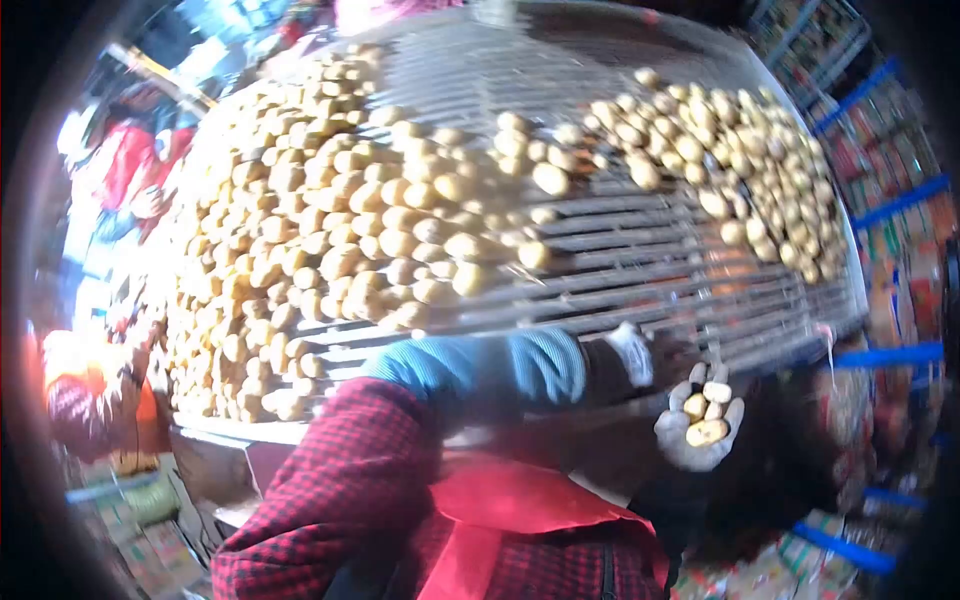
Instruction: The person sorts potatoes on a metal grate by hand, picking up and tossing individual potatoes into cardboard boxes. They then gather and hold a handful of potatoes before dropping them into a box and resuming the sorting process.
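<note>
My right hand (698, 445), in a grey glove, is palm up beside the front edge of the sorting table. Its fingers curl around several small potatoes (707, 433). My left arm, in a red-black checked sleeve and a blue sleeve cover, reaches across to the right along the table's front. At the end of its dark cuff is my left hand (630, 355) in a whitish glove, near the slats; blur and shadow hide its fingers. A large heap of potatoes (330, 215) covers the left part of the slatted table (640, 240).
More potatoes (720, 140) lie at the table's right end. Several people are along the left side, one with an orange and dark sleeve (80, 390). Blue-framed racks (890, 355) with stacked goods line the right. A red apron (530, 495) covers my front.
</note>
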`<action>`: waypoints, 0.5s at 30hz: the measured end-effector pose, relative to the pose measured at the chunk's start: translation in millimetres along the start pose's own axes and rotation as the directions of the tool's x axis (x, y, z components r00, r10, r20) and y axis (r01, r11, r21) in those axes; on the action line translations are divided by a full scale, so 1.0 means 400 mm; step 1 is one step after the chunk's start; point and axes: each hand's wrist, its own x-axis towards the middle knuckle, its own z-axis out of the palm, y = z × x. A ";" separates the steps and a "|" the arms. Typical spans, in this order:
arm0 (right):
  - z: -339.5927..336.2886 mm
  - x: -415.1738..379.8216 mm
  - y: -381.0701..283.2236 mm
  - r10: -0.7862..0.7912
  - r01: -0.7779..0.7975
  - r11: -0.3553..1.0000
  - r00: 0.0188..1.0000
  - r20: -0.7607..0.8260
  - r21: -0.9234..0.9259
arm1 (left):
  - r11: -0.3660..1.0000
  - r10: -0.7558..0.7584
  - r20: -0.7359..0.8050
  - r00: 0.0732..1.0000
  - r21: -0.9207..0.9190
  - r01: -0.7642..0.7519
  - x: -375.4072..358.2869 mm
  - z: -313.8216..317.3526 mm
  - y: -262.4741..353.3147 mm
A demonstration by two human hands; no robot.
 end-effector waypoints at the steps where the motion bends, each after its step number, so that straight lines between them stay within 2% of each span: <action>1: -0.002 0.019 0.018 0.014 -0.016 0.995 1.000 -0.027 -0.096 | 0.993 0.056 -0.007 0.998 0.100 -0.055 -0.023 -0.004 -0.010; 2: 0.042 0.041 0.054 -0.053 0.035 0.993 0.984 -0.169 -0.110 | 0.994 0.032 0.043 0.999 0.102 -0.036 -0.050 -0.001 -0.024; 3: 0.095 0.057 0.089 -0.121 0.085 0.988 0.945 -0.303 -0.131 | 0.998 -0.055 0.109 0.993 0.040 0.051 -0.080 -0.066 -0.026; 4: 0.116 0.065 0.097 0.012 -0.044 0.989 0.975 -0.224 -0.141 | 0.989 -0.142 0.173 0.975 -0.010 0.146 -0.110 -0.134 -0.028; 5: 0.119 0.087 0.117 0.077 -0.113 0.982 0.971 -0.225 -0.154 | 0.970 -0.240 0.188 0.952 0.084 0.228 -0.155 -0.202 -0.039; 7: 0.117 0.108 0.149 0.191 -0.241 0.953 0.949 -0.249 -0.186 | 0.859 -0.444 0.048 0.895 -0.262 0.440 -0.241 -0.347 -0.048; 8: 0.141 0.124 0.180 0.245 -0.292 0.945 0.931 -0.269 -0.149 | 0.890 -0.437 -0.227 0.870 -0.245 0.384 -0.288 -0.366 -0.040; 9: 0.145 0.133 0.208 0.291 -0.321 0.927 0.941 -0.172 -0.193 | 0.919 -0.395 -0.485 0.780 -0.213 0.333 -0.326 -0.378 -0.028; 11: 0.097 0.162 0.256 0.382 -0.393 0.884 0.919 -0.095 -0.252 | 0.914 -0.397 -0.471 0.788 -0.283 0.291 -0.358 -0.457 0.021; 12: 0.114 0.169 0.292 0.443 -0.458 0.863 0.889 -0.113 -0.214 | 0.949 -0.313 -0.538 0.782 -0.143 0.281 -0.368 -0.448 0.030; 13: 0.125 0.170 0.325 0.502 -0.518 0.837 0.855 -0.129 -0.175 | 0.946 -0.323 -0.447 0.834 -0.186 0.266 -0.383 -0.442 0.038; 14: 0.107 0.180 0.340 0.533 -0.531 0.846 0.843 -0.070 0.046 | 0.948 -0.318 -0.465 0.826 -0.160 0.275 -0.393 -0.436 0.053; 15: 0.095 0.189 0.357 0.562 -0.537 0.797 0.827 -0.012 0.276 | 0.950 -0.312 -0.481 0.819 -0.133 0.283 -0.403 -0.435 0.066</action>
